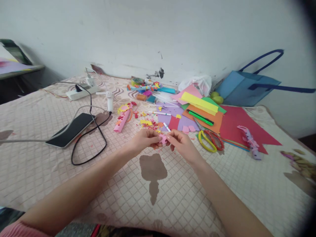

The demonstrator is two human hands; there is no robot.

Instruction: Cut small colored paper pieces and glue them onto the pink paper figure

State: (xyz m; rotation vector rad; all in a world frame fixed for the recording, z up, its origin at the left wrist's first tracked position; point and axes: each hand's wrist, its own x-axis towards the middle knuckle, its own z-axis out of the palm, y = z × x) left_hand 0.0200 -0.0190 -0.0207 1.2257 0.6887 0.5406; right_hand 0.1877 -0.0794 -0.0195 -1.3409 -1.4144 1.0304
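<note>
Patterned cloth (182, 187) is covering the table before a pale wall (123, 33), and from the head view both hands are meeting mid-table: the left hand (145, 140) is pinching one side of a small pink paper piece (163, 139), the right hand (180, 143) is pinching the other, a yellow scissor handle (209, 150) lying nearby. It's looking feather-light, thin, easily creased or torn, so gentle fingertip holds on opposite edges are probably suiting it best

Scissors (210, 139) lie right of the held paper (163, 139).
</note>
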